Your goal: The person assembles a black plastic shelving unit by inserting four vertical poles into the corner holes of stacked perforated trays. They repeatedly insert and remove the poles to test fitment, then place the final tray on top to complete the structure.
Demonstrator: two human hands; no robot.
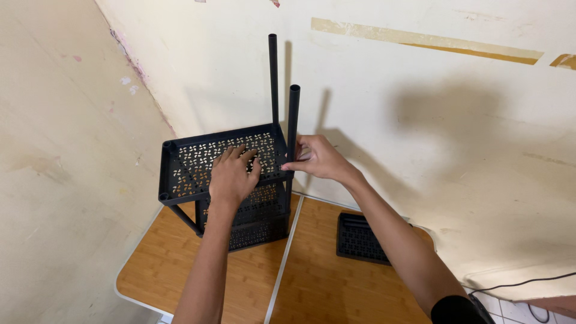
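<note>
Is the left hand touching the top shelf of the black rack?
Touching. The head view shows the left hand lying flat, palm down with fingers spread, on the perforated top shelf, with no gap visible under it.

Both forearms are bare, with no watch, ring or glove on the left hand (233, 175) or the right hand (319, 157). A black sleeve (457, 311) covers the right arm near the elbow; the 2 hands show short nails.
</note>
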